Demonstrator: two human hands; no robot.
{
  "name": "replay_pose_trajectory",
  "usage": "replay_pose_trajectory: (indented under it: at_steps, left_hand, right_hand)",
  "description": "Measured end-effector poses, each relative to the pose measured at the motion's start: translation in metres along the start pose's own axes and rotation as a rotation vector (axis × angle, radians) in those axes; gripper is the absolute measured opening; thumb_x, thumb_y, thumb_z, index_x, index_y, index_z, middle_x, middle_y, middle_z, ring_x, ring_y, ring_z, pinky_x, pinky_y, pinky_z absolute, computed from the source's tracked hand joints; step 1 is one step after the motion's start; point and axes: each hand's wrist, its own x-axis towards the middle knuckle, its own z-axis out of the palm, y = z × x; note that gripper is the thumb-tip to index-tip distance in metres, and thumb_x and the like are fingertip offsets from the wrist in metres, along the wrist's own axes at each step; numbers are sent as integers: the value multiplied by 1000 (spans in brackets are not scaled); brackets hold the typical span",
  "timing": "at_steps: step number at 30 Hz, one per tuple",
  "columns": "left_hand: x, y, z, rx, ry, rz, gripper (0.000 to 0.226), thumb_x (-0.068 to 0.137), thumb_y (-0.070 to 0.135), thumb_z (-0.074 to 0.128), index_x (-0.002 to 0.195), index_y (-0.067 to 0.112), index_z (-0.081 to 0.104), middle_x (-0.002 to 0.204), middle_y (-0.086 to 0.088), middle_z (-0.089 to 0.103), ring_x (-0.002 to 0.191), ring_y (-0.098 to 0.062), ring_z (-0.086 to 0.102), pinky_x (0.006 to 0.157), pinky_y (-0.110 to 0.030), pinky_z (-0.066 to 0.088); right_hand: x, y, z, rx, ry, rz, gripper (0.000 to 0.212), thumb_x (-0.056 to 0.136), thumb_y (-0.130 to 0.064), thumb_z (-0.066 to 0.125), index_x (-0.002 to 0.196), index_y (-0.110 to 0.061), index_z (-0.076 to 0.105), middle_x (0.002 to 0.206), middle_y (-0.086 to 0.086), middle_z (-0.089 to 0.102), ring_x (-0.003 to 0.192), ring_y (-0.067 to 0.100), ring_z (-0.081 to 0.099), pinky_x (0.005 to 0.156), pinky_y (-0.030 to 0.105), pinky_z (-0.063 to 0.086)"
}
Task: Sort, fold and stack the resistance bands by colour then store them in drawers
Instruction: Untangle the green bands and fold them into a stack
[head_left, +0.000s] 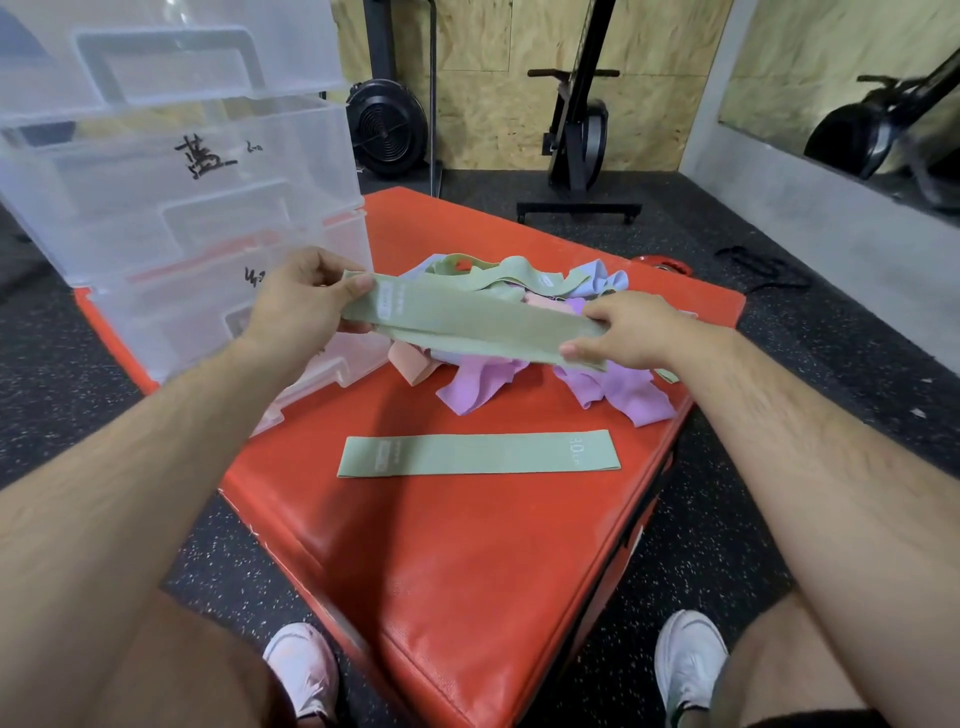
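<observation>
A green resistance band (467, 322) is stretched flat in the air between both hands, above the pile. My left hand (296, 306) pinches its left end and my right hand (628, 330) pinches its right end. Under it lies a loose pile of bands (524, 332) in green, purple, pink and pale blue. Nearer to me a second green band (478, 453) lies flat and straight on the red padded box (467, 561). A stack of clear plastic drawers (182, 208) with handwritten labels stands on the box at the left.
The red box sits on a black speckled rubber floor (831, 374). A fan bike (387, 124) and a black machine frame (579, 156) stand by the plywood wall at the back. My two white shoes (304, 670) are at the box's near corner.
</observation>
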Motion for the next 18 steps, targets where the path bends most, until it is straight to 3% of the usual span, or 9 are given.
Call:
replay_pose_trajectory:
  at_steps: [4,9,14,16,18]
  left_hand:
    - [6,-11,2,35,-37,-56,11,90,14,71,84,11,62,94,-17,67,82,-28,69,73,-46,62]
    - [9,-18,3,67,-50,-108,9,91,10,69,86,10,61,99,-17,67,88,-30,70,75,-46,61]
    - [-1,-22,-4,111,-123,-165,10,91,5,67,88,11,59,91,-14,62,81,-28,67,65,-38,63]
    - [-9,-23,-8,177,-159,-182,7,91,6,67,92,9,61,85,-11,60,74,-24,64,57,-35,62]
    - [-18,-25,-12,283,-199,-197,10,90,9,70,97,9,63,84,-10,62,71,-20,63,53,-30,61]
  right_hand:
    - [-2,12,0,198,22,72,51,88,-66,56,77,-16,58,81,5,58,76,21,50,65,38,41]
    - [-8,11,-5,435,125,47,10,96,-26,63,99,-20,71,96,3,68,85,22,63,76,33,49]
    - [-19,11,-1,613,126,69,23,87,-17,76,104,-32,69,117,-1,64,93,15,63,83,33,56]
    - [-23,12,1,651,119,87,27,86,-16,78,103,-35,67,119,0,61,92,14,63,76,27,55]
    - [-30,13,3,661,126,100,26,87,-12,77,106,-27,66,102,1,60,76,10,60,59,15,49]
